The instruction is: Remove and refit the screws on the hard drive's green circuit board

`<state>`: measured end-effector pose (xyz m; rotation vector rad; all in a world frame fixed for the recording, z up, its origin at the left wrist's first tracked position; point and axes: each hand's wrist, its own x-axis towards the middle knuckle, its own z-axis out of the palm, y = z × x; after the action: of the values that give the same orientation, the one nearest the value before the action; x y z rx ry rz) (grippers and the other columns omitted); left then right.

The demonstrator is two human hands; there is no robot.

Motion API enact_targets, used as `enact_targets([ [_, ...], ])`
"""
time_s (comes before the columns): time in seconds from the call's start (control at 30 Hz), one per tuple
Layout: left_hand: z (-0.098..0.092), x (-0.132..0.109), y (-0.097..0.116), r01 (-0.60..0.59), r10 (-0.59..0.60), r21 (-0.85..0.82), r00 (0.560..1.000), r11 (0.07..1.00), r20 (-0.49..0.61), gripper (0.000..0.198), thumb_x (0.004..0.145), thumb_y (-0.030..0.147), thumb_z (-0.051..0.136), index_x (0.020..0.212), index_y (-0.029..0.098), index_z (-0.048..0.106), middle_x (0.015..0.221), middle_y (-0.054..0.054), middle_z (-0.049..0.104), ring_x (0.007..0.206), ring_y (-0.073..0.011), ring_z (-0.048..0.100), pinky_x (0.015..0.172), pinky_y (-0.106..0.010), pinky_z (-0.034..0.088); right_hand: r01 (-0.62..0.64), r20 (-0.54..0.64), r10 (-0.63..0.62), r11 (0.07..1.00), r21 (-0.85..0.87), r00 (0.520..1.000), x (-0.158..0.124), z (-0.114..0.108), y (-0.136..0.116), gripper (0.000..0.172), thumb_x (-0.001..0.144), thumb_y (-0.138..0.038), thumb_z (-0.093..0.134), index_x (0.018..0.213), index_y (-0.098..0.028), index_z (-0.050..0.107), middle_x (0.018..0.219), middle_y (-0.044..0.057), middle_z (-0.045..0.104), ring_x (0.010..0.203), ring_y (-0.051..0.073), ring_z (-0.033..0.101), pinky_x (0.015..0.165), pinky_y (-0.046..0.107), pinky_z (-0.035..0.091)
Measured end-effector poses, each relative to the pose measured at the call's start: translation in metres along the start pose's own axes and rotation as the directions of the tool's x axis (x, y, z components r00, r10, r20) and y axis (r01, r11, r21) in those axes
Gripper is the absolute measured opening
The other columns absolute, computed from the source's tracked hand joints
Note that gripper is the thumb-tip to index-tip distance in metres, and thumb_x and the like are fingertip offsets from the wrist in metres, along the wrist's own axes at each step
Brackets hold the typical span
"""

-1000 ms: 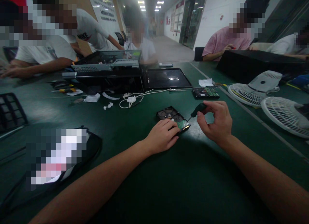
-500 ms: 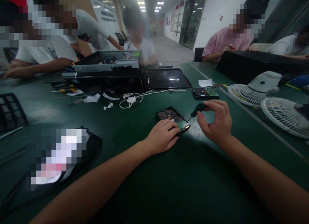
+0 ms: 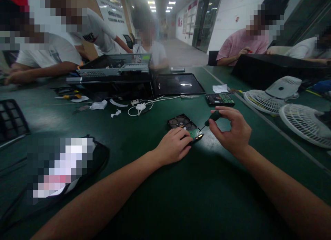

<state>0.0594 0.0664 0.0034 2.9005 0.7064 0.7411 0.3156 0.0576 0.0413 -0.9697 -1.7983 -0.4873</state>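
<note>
A black hard drive (image 3: 181, 123) with a green circuit board lies on the green table (image 3: 160, 195) in front of me. My left hand (image 3: 173, 146) rests flat on its near corner, fingers pressed together on it. My right hand (image 3: 232, 130) pinches the dark green handle of a small screwdriver (image 3: 212, 117), whose thin shaft slants down to the drive's right edge.
A second hard drive (image 3: 220, 99) lies farther back. An opened computer case (image 3: 113, 76), a dark side panel (image 3: 179, 84), white cables (image 3: 141, 107) and paper scraps sit behind. Two white fan grilles (image 3: 302, 124) lie right. A black bag (image 3: 62, 167) is at left. Several people sit around.
My right hand's fingers have shifted slightly on the screwdriver handle, as in turning it. The left hand and the drive have stayed where they were.
</note>
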Motion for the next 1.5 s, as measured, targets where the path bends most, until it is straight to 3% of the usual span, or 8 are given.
enact_targets([
  [0.13, 0.0001, 0.0, 0.0001, -0.002, 0.002, -0.001, 1.0, 1.0, -0.006, 0.025, 0.101, 0.027, 0.06, 0.123, 0.017, 0.065, 0.124, -0.012, 0.065, 0.116, -0.0287, 0.059, 0.099, -0.047, 0.051, -0.023, -0.023, 0.021, 0.998, -0.055, 1.0, -0.0037, 0.0013, 0.003, 0.048, 0.084, -0.026, 0.081, 0.126, -0.028, 0.057, 0.111, 0.008, 0.073, 0.089, 0.026, 0.073, 0.078, 0.046, 0.062],
  [0.37, -0.002, 0.0001, 0.0003, -0.001, 0.001, 0.001, 1.0, 1.0, 0.003, 0.026, 0.1, 0.027, 0.061, 0.124, 0.016, 0.064, 0.124, -0.011, 0.065, 0.115, -0.0285, 0.059, 0.099, -0.046, 0.051, 0.008, -0.021, -0.01, 0.996, -0.086, 1.0, -0.0024, 0.0006, 0.0079, 0.047, 0.083, -0.027, 0.083, 0.123, -0.026, 0.058, 0.107, 0.008, 0.07, 0.085, 0.024, 0.07, 0.076, 0.046, 0.061],
  [0.57, -0.0011, -0.0002, -0.0002, -0.001, 0.001, 0.003, 1.0, 1.0, 0.004, 0.026, 0.1, 0.026, 0.062, 0.123, 0.016, 0.064, 0.125, -0.011, 0.064, 0.115, -0.0283, 0.058, 0.099, -0.046, 0.05, -0.059, 0.046, 0.058, 0.998, 0.019, 0.997, -0.0044, 0.0002, 0.0015, 0.056, 0.085, -0.02, 0.076, 0.134, -0.026, 0.051, 0.123, 0.011, 0.071, 0.104, 0.028, 0.073, 0.085, 0.048, 0.062],
  [0.9, -0.0013, -0.0003, 0.0008, 0.004, -0.004, 0.008, 1.0, 1.0, 0.011, 0.026, 0.1, 0.027, 0.062, 0.123, 0.016, 0.064, 0.125, -0.011, 0.064, 0.116, -0.0283, 0.058, 0.099, -0.045, 0.05, 0.026, 0.002, -0.026, 0.997, -0.072, 1.0, -0.0021, -0.0006, 0.0075, 0.051, 0.082, -0.026, 0.081, 0.125, -0.024, 0.054, 0.105, 0.008, 0.066, 0.089, 0.026, 0.067, 0.077, 0.045, 0.06],
  [1.07, 0.001, 0.0, -0.0004, -0.002, 0.002, 0.011, 1.0, 1.0, 0.003, 0.027, 0.1, 0.027, 0.062, 0.124, 0.016, 0.064, 0.124, -0.011, 0.065, 0.115, -0.0285, 0.058, 0.1, -0.046, 0.05, -0.067, 0.063, 0.065, 0.997, 0.027, 0.996, -0.0045, -0.0021, 0.0021, 0.051, 0.087, -0.021, 0.072, 0.133, -0.025, 0.049, 0.119, 0.011, 0.068, 0.105, 0.029, 0.071, 0.086, 0.048, 0.06],
  [1.17, 0.0004, 0.0, -0.0001, -0.004, 0.005, 0.007, 1.0, 1.0, -0.006, 0.026, 0.1, 0.027, 0.062, 0.123, 0.016, 0.065, 0.124, -0.011, 0.065, 0.115, -0.0284, 0.059, 0.099, -0.046, 0.05, -0.114, 0.045, 0.116, 0.993, -0.036, 0.992, -0.0058, -0.0015, 0.0018, 0.05, 0.086, -0.025, 0.076, 0.13, -0.025, 0.051, 0.115, 0.009, 0.068, 0.094, 0.026, 0.071, 0.083, 0.046, 0.06],
  [1.33, -0.0014, 0.0002, 0.001, -0.002, 0.002, 0.001, 1.0, 1.0, -0.003, 0.026, 0.099, 0.026, 0.063, 0.123, 0.016, 0.065, 0.124, -0.012, 0.065, 0.115, -0.0284, 0.059, 0.098, -0.047, 0.051, -0.054, 0.003, 0.054, 0.994, -0.097, 0.999, -0.0056, -0.0009, 0.005, 0.052, 0.084, -0.029, 0.082, 0.127, -0.025, 0.053, 0.106, 0.008, 0.067, 0.086, 0.024, 0.069, 0.078, 0.045, 0.06],
  [1.5, -0.001, 0.0001, 0.0002, 0.0, 0.0, -0.002, 1.0, 1.0, -0.001, 0.027, 0.099, 0.026, 0.063, 0.124, 0.016, 0.064, 0.124, -0.012, 0.065, 0.115, -0.0283, 0.059, 0.098, -0.046, 0.051, -0.017, 0.039, 0.018, 1.0, -0.024, 0.999, -0.0031, -0.0011, 0.0039, 0.053, 0.087, -0.021, 0.075, 0.134, -0.025, 0.052, 0.119, 0.012, 0.068, 0.102, 0.029, 0.07, 0.083, 0.049, 0.061],
])
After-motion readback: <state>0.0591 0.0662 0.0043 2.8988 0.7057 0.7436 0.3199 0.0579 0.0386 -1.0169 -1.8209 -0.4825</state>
